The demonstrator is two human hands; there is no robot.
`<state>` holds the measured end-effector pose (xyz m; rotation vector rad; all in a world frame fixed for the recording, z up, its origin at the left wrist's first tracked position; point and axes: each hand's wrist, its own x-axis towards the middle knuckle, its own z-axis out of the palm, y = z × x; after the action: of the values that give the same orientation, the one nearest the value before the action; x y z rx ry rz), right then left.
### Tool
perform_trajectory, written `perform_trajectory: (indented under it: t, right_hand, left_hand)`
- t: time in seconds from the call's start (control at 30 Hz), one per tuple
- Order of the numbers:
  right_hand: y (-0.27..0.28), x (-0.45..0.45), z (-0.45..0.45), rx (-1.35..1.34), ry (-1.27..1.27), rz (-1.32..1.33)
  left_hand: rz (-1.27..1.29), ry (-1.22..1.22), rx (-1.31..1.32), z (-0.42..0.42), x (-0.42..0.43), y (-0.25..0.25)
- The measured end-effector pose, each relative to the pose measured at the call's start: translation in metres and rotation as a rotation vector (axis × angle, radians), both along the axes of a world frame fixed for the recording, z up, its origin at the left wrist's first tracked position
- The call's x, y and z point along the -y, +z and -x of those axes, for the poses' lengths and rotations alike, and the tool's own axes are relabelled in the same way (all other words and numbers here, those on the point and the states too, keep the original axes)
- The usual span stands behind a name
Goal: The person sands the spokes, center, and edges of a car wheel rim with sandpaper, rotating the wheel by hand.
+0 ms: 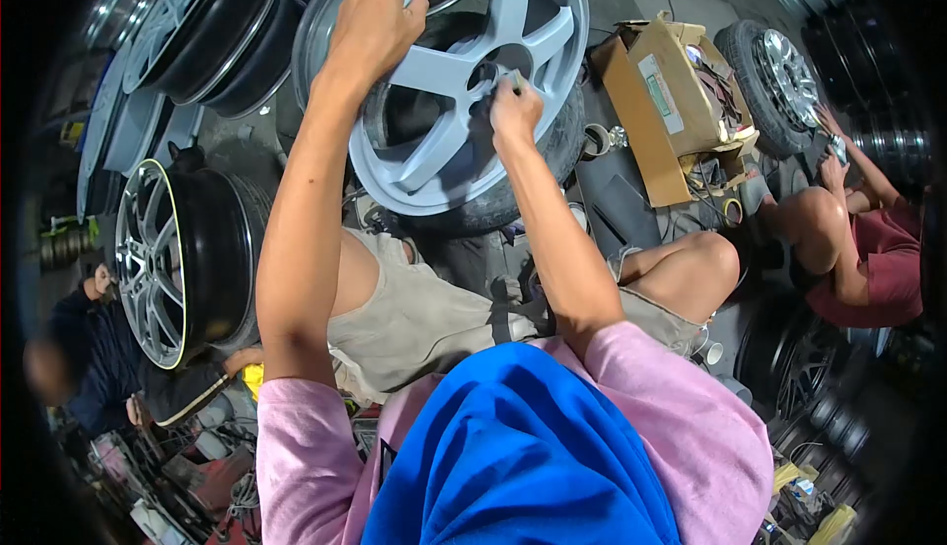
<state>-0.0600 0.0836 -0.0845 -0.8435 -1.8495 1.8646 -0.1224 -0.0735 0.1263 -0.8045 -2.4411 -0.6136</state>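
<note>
The right hand [516, 111] is pinching a small, indistinct pale item [516, 81] at the hub of a grey five-spoke wheel rim [434, 70], while the left hand [377, 17] is grasping its outer edge; the rim is resting against a black tyre [564, 141], near an open cardboard box [646, 141]

The light grey five-spoke metal wheel [431, 70] looks matt and pretty smooth from where I'm watching, kinda like primer. The black-barrelled metal wheel with silver spokes [158, 259] is way glossier, and the black rubber tyre with a shiny chrome-look wheel [786, 76] has a dull sidewall. I've also got an open brown cardboard box [656, 101], matt all over, plus soft bright blue cloth [518, 456] and a matt pink fabric shirt [681, 397].
</note>
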Motion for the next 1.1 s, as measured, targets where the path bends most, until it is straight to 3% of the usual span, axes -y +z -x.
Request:
perform_trajectory:
  t: [0.03, 0.07, 0.13, 0.17, 0.23, 0.27, 0.37, 0.47, 0.5, 0.6, 0.67, 0.7, 0.73, 0.8, 0.9, 1.03, 1.1]
  right_hand:
    - [0.021, 0.008, 0.012, 0.007, -0.061, -0.215]
    - [0.039, 0.008, 0.010, -0.057, 0.083, -0.055]
    - [0.037, 0.015, 0.013, -0.196, 0.099, -0.362]
    - [0.033, 0.015, 0.003, -0.194, 0.098, -0.364]
    - [0.044, 0.015, -0.022, -0.128, 0.033, 0.325]
    - [0.040, 0.006, -0.020, -0.036, 0.027, 0.497]
    - [0.043, 0.001, 0.006, -0.126, -0.037, 0.552]
    - [0.069, 0.019, -0.003, -0.241, 0.182, -0.045]
    - [0.048, 0.016, -0.012, -0.452, 0.302, -0.403]
    - [0.026, -0.016, -0.056, -0.366, 0.839, -0.612]
    - [0.009, -0.065, -0.048, -0.364, 0.872, -1.262]
    - [0.019, -0.085, -0.037, -0.280, 0.863, -1.563]
    - [0.038, -0.097, -0.028, -0.245, 0.843, -1.699]
    - [0.065, -0.107, -0.007, -0.354, 0.683, -1.883]
    - [0.075, -0.101, 0.012, -0.493, 0.620, -1.891]
    - [0.031, -0.082, -0.009, -0.281, 0.732, -2.009]
    - [0.029, -0.053, -0.034, -0.172, 0.828, -1.653]
  left_hand:
    - [0.001, -0.024, 0.012, 0.002, 0.001, 0.001]
    - [0.004, -0.024, 0.007, 0.003, 0.003, 0.003]
    - [-0.006, -0.006, -0.002, 0.002, 0.005, 0.002]
    - [-0.007, -0.007, 0.000, 0.001, 0.004, 0.000]
    - [0.023, 0.051, -0.003, -0.002, 0.002, 0.002]
    - [0.023, 0.053, 0.006, -0.002, 0.003, 0.001]
    - [0.072, -0.002, -0.017, 0.010, 0.007, 0.000]
    - [0.081, 0.034, -0.038, 0.022, 0.020, -0.007]
    - [0.091, 0.067, -0.043, 0.028, 0.025, -0.009]
    - [0.126, 0.124, -0.138, 0.047, 0.043, -0.019]
    - [0.100, 0.146, 0.016, 0.046, 0.044, -0.005]
    - [0.083, 0.132, -0.046, 0.052, 0.047, -0.010]
    - [0.077, 0.130, -0.050, 0.052, 0.046, -0.007]
    - [0.078, 0.150, 0.039, 0.051, 0.046, -0.002]
    - [0.066, 0.149, -0.056, 0.056, 0.052, -0.009]
    - [0.034, 0.151, -0.045, 0.057, 0.054, -0.004]
    - [0.010, 0.217, 0.141, 0.041, 0.042, 0.005]
